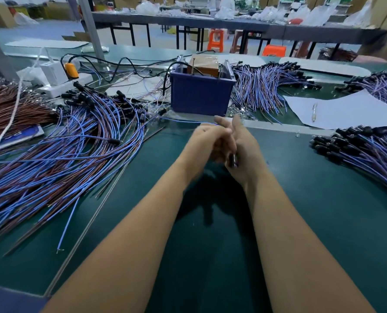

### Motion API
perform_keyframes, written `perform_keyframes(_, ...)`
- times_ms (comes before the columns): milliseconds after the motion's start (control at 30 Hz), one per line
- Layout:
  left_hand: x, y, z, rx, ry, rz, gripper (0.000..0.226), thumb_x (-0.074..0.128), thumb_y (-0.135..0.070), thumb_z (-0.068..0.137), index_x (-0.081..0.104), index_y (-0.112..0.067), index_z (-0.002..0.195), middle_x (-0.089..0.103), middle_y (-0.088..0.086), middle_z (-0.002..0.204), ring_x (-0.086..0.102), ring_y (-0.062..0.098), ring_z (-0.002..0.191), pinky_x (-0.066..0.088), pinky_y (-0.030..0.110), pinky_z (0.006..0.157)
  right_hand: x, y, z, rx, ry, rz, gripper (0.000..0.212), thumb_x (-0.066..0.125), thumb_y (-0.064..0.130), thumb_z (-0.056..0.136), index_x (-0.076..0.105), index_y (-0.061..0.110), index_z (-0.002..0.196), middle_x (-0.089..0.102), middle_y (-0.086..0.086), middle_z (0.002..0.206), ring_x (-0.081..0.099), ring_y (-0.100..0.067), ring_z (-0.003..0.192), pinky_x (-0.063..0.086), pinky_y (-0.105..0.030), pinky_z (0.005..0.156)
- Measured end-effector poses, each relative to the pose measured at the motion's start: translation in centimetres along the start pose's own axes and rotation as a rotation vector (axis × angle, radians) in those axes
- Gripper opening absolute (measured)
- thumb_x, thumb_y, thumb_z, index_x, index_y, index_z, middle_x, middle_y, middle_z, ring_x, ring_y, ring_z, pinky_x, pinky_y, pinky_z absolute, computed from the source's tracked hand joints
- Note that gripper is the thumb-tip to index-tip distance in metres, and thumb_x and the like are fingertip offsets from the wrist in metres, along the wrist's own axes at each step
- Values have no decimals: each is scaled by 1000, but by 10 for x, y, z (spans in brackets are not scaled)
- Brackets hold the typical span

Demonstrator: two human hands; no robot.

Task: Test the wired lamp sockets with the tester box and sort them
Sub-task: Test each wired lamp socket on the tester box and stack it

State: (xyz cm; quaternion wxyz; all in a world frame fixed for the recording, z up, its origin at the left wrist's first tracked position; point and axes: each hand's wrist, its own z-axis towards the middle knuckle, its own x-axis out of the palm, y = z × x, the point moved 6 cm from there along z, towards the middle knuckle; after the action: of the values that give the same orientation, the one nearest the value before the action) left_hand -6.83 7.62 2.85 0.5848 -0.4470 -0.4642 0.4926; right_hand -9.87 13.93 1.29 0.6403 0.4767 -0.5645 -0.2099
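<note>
Grip: right hand holds socket; left hand curled, contents unclear to me.
Risk: blue lead snagging mid-frame.

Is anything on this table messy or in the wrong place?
One blue wire lies alone on the green mat, apart from the big pile of wired sockets on the left. Loose thin wires also tangle behind the blue tester box. Nothing looks broken or spilled.
</note>
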Motion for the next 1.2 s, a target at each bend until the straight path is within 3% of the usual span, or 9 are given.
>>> perform_keyframes(200,25,13,-16,-238,525,276,34,49,-30,85,74,-18,64,71,3,71,64,8,62,39,17,50,-22,18,1,-211,-138,-138,22,37,17,105,51,0,104,70,-3,63,63,-13,51,52,-22,50)
perform_keyframes(267,15,9,-12,-254,454,248,34,48,-33,85,75,-20,68,70,3,69,63,9,63,40,17,51,-22,20,1,-239,-139,-188,18,40,13,104,54,1,103,69,-2,59,61,-12,48,51,-21,49)
perform_keyframes(433,-54,10,6,-192,-343,188,36,47,-32,97,63,-16,69,61,-2,53,58,13,54,40,24,53,-11,12,1,-285,-57,-440,14,41,8,103,53,11,109,71,-1,71,67,-10,60,52,-22,62)
perform_keyframes(500,-71,15,7,-189,-517,204,36,46,-31,99,62,-13,72,64,0,62,61,15,61,45,24,53,-6,6,0,-288,-41,-551,20,43,7,103,47,10,122,71,-3,74,67,-9,61,53,-21,63)
perform_keyframes(667,-68,20,11,-139,-441,310,44,52,-35,96,64,-2,69,60,15,66,54,22,60,45,29,60,4,-2,-3,-334,-8,-795,16,54,7,97,63,18,103,74,-5,85,71,-21,81,56,-43,86)
perform_keyframes(833,-68,16,8,-15,-490,443,21,59,-20,94,72,-20,78,69,11,80,57,16,73,49,35,72,-4,5,-4,-372,-141,-813,23,54,4,92,71,19,85,69,1,76,63,-15,74,53,-34,76)
perform_keyframes(933,-63,18,8,-40,-444,351,17,56,-13,96,73,-12,98,70,-5,81,61,1,70,51,21,60,-13,9,-2,-360,-227,-699,16,52,10,96,65,18,100,65,4,89,60,-15,84,49,-32,80)
perform_keyframes(1033,-48,18,8,-57,-277,233,23,53,-8,98,71,-19,92,70,-12,74,63,-5,67,48,12,56,-13,8,2,-324,-201,-602,20,49,13,100,65,11,112,64,1,95,59,-6,81,48,-19,74)
perform_keyframes(1200,-36,19,5,-73,-190,234,15,56,-5,96,70,-5,93,68,10,80,62,15,73,55,23,66,-10,3,2,-328,-169,-550,14,56,1,94,69,5,97,67,-5,85,61,-4,69,49,-12,62)
